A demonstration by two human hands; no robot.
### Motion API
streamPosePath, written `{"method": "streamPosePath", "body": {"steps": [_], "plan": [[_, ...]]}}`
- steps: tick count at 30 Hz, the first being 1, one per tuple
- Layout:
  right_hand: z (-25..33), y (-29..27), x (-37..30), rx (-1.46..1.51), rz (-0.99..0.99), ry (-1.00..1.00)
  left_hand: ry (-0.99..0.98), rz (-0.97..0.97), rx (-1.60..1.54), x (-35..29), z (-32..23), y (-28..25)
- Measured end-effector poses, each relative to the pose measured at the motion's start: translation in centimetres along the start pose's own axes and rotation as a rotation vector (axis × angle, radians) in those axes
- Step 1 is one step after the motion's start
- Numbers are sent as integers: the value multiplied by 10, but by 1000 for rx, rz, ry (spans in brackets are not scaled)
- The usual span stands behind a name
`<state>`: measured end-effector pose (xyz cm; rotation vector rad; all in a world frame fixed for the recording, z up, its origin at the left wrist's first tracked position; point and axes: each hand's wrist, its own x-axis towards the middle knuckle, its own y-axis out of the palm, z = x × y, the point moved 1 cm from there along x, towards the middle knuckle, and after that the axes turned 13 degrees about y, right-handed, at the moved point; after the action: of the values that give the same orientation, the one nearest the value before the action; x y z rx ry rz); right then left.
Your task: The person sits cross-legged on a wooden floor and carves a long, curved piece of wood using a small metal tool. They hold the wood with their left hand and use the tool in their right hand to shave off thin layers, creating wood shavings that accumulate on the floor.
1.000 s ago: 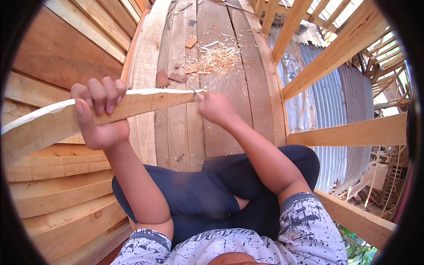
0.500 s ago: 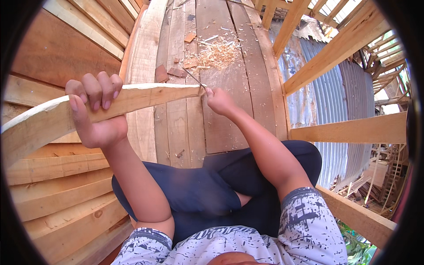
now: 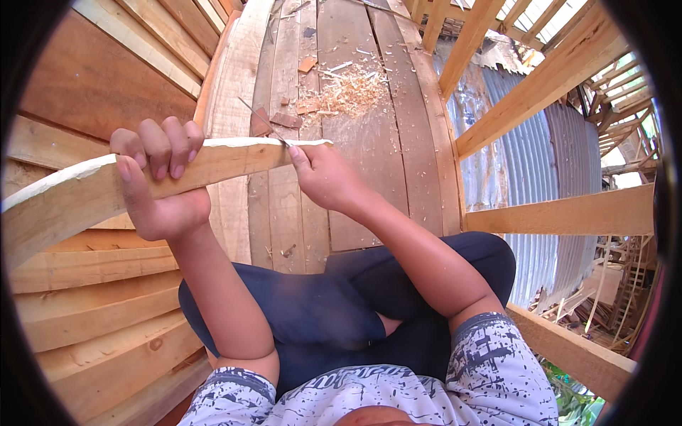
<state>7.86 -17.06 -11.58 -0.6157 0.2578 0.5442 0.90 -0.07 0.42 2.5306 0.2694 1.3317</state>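
- Over a plank floor [image 3: 362, 192], fwd of the person's crossed legs [image 3: 305, 302], a curved wooden board [image 3: 227, 163] runs from the L rim of the view to the R hand; its pale, whitish edge faces up/away, prob. so that edge is free to reach.
- L hand [image 3: 145, 204]: wrapped round the board, fingers curled over the pale edge, thumb on the near face. Looks like a firm clamp, prob. to stop the board twisting; set well apart from the blade, likely for safety.
- R hand [image 3: 328, 181]: closed, at the board's R end, thumb stretched fwd to the pale edge, pinching a thin dark blade [image 3: 261, 118]. Handle hidden in the palm, so can't tell its shape or exact finger grip.
- Blade crosses the pale edge on a slant, tip up-L beyond the board; the angle prob. suits slicing. Can't tell how deep it bites.
- Fwd of the board: heap of wood shavings [image 3: 355, 94], w/ reddish-brown scraps [image 3: 286, 119] near it.
- L side: overlapping planks [image 3: 99, 319]. R side: a wooden rail [image 3: 561, 213], w/ corrugated metal sheets [image 3: 526, 170] beyond.
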Motion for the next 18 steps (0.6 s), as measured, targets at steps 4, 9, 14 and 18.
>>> {"method": "streamPosePath", "body": {"steps": [4, 9, 14, 18], "plan": [[-75, 0, 38, -64, -62, 156, -4, 24, -54, 2, 6, 5], [-42, 13, 28, -25, -114, 37, 10, 44, -28, 2, 4, 4], [-90, 23, 58, 65, -139, 132, 8, 56, -56, 2, 5, 6], [-82, 13, 51, -58, -121, 182, 3, 132, -132, 0, 4, -6]]}}
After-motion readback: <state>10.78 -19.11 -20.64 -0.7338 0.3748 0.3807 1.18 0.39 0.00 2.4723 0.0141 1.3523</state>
